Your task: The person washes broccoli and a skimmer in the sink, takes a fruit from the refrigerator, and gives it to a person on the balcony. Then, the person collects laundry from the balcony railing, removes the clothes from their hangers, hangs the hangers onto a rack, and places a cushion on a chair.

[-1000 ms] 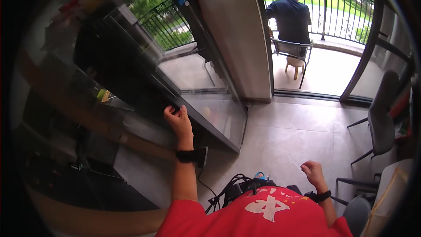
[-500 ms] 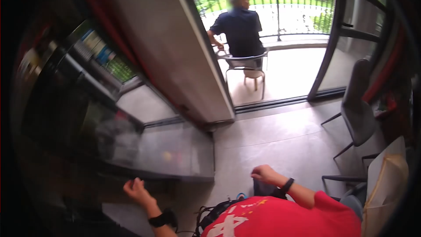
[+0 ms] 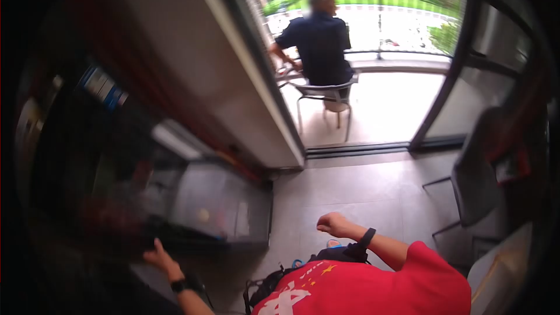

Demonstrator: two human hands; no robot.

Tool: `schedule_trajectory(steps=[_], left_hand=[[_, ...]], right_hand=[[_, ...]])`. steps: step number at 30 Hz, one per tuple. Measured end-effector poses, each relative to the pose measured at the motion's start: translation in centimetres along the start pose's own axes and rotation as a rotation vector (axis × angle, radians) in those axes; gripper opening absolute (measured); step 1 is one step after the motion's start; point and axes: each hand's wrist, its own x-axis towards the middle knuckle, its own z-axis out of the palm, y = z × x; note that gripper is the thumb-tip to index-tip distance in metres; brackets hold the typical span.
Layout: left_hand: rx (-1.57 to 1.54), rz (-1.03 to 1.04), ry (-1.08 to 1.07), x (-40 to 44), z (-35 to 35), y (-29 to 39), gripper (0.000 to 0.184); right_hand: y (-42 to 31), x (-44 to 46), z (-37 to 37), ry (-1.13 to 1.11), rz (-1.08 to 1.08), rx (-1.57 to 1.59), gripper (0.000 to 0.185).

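My left hand (image 3: 160, 260), with a dark band on its wrist, is beside the front of a low dark glossy cabinet (image 3: 252, 213). Its thumb stands apart from the fingers and nothing shows in it. In front of my red shirt (image 3: 373, 280), my right hand (image 3: 338, 225) hangs over the tiled floor (image 3: 367, 184). The fingers of that hand are curled in, with no object visible, and a dark band (image 3: 368, 237) circles the wrist. Neither hand touches anything that I can see.
Ahead, a person in a dark shirt (image 3: 321, 49) sits on a chair (image 3: 322, 89) on a balcony with a railing (image 3: 379, 14). A door track (image 3: 356, 150) crosses the floor. A grey chair (image 3: 475, 184) stands right; a pale wall (image 3: 192, 64) rises left.
The view has shifted, and the doorway and seated person appear slightly lower. Both my hands sit further left in the picture. The left thumb now stands out more from the fingers.
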Motion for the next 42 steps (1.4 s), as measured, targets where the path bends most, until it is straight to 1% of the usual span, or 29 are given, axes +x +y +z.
schedule_trajectory(steps=[1,2,3,4,5,6,7,9,12,15,17,19,20,21,23,24,26,27,28,29,30,31,32,34,35,37,38,41,42], left_hand=[[0.083,0.121,0.166,-1.1,1.0,3.0,0.028],[-0.14,0.086,0.113,-2.1,1.5,5.4,0.03],[-0.101,0.037,0.07,-1.9,1.3,6.0,0.043],[0.085,0.018,0.183,-0.3,0.9,2.6,0.056],[0.055,0.078,0.258,-1.4,1.4,4.5,0.063],[0.323,-0.03,0.306,-0.9,0.6,3.1,0.066],[0.298,0.065,0.312,-0.1,0.3,0.5,0.067],[0.423,0.01,0.34,-0.2,0.7,2.1,0.062],[0.359,-0.021,0.333,-0.7,0.8,2.8,0.06],[0.402,0.006,0.3,-0.1,0.3,1.7,0.059],[0.385,0.092,0.287,-0.2,0.3,1.1,0.06],[0.336,0.128,0.258,-2.4,0.9,4.0,0.06],[0.326,0.076,0.231,-3.8,1.0,5.7,0.06],[0.388,0.083,0.224,-4.9,1.2,6.4,0.06],[0.411,0.078,0.113,-7.5,1.1,9.0,0.067],[0.405,0.073,0.122,-8.4,0.6,10.3,0.067],[0.342,-0.085,-0.201,-10.1,-0.4,13.0,0.068],[0.334,-0.092,-0.19,-11.0,-0.6,14.3,0.068],[0.21,-0.091,-0.293,-11.9,-1.0,15.5,0.062],[0.084,-0.085,-0.393,-12.4,-1.4,16.3,0.056],[0.067,-0.081,-0.522,-12.9,-1.8,16.9,0.058],[0.053,-0.084,-0.508,-13.0,-2.0,17.5,0.058],[-0.011,-0.102,-0.645,-13.1,-2.0,18.1,0.058],[-0.059,-0.092,-0.894,-12.9,-1.6,18.2,0.058],[-0.071,-0.095,-0.891,-12.9,-1.3,18.3,0.058],[-0.144,-0.052,-1.086,-13.2,-0.7,18.9,0.054],[-0.151,0.027,-1.144,-12.9,-0.1,19.1,0.052],[-0.091,0.087,-1.257,-11.3,2.0,18.3,0.048],[-0.158,0.019,-1.253,-10.4,2.8,17.7,0.046]], right_hand=[[0.3,0.2,0.3,0.003,-0.026,0.017,0.019],[0.6,0.4,0.4,-0.006,0.012,0.061,0.018],[0.8,0.5,0.3,-0.026,0.05,0.109,0.018],[1.1,0.9,0.5,-0.052,0.055,0.151,0.016],[0.0,0.9,0.1,-0.045,0.092,0.252,0.015],[0.1,1.1,0.2,-0.056,0.063,0.264,0.015],[0.1,1.3,0.4,-0.058,-0.004,0.235,0.014],[-0.9,2.0,0.7,-0.103,0.054,0.233,0.014],[-1.2,2.4,0.9,-0.137,0.021,0.233,0.013],[-1.6,3.8,1.8,-0.17,0.006,0.214,0.013],[-2.4,4.8,2.3,-0.209,0.037,0.249,0.014],[-3.7,5.5,2.7,-0.238,0.057,0.277,0.014],[-4.5,6.1,3.1,-0.244,0.053,0.271,0.014],[-5.5,6.7,3.3,-0.254,-0.001,0.248,0.014],[-8.1,8.1,3.4,-0.265,-0.063,0.215,0.014],[-10.2,8.9,3.2,-0.305,-0.107,0.155,0.016],[-13.9,9.8,2.9,-0.349,-0.158,0.082,0.021],[-15.4,9.9,2.9,-0.299,-0.236,0.128,0.036],[-16.7,9.7,2.9,-0.251,-0.314,0.174,0.053],[-17.9,9.5,2.7,-0.257,-0.322,0.159,0.053],[-18.9,9.2,2.5,-0.239,-0.375,0.191,0.071],[-19.8,9.2,2.3,-0.221,-0.426,0.222,0.09],[-20.2,9.1,2.3,-0.227,-0.434,0.204,0.09],[-20.7,8.6,2.2,-0.197,-0.494,0.207,0.105],[-20.7,8.4,2.2,-0.199,-0.492,0.195,0.105],[-19.8,7.2,2.4,-0.16,-0.441,0.27,0.108],[-19.0,6.9,2.7,-0.108,-0.417,0.272,0.109],[-15.8,7.0,2.9,0.144,-0.418,0.24,0.109],[-15.5,7.2,2.3,0.162,-0.374,0.264,0.109]])
